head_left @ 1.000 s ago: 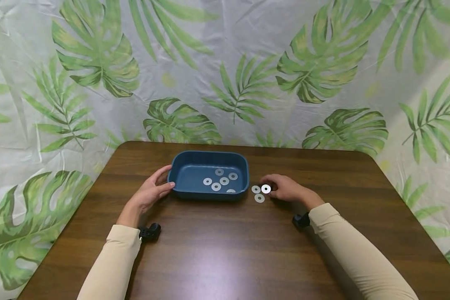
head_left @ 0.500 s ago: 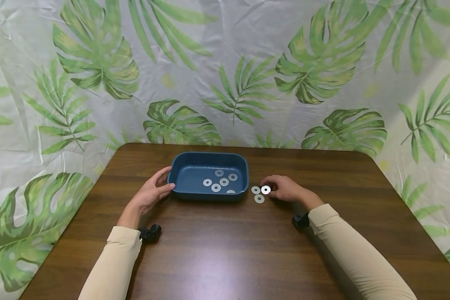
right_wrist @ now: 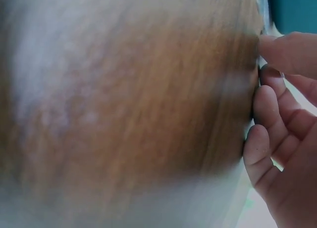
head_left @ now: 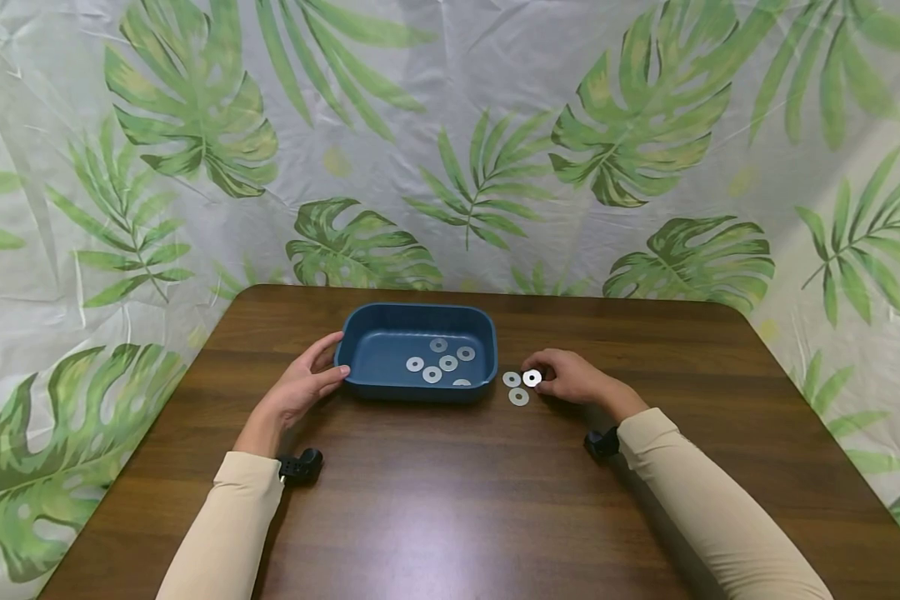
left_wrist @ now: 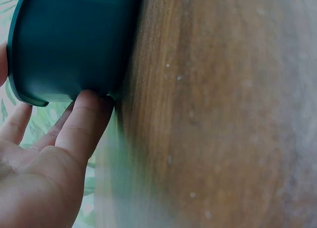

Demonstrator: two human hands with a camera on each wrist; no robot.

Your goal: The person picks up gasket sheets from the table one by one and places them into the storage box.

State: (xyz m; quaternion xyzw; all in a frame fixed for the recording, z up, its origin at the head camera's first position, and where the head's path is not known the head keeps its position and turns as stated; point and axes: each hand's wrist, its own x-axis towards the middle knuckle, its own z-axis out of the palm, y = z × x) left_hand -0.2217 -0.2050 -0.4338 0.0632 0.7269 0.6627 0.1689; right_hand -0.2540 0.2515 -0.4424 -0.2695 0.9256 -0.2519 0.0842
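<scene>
A blue rectangular plastic bin (head_left: 420, 392) stands on the table, with several flat metal washers (head_left: 432, 374) lying on its floor. My left hand (head_left: 300, 390) rests against the bin's left end. Its thumb is at the front corner, and its fairly straight fingers (left_wrist: 81, 119) touch the end wall in the left wrist view. Just right of the bin, my right hand (head_left: 570, 377) pinches a bright washer (head_left: 532, 378) at its edge. In the right wrist view the curled fingers (right_wrist: 267, 107) are down at the tabletop; that washer cannot be made out there.
Two more washers (head_left: 519, 397) lie flat on the wooden table (head_left: 435, 483), between the bin and my right hand. Behind the table's far edge hangs a pale cloth (head_left: 495, 100) printed with green leaves.
Both hands, the bin and the washers stay in practically the same places. Only a slight shift of the whole head view shows.
</scene>
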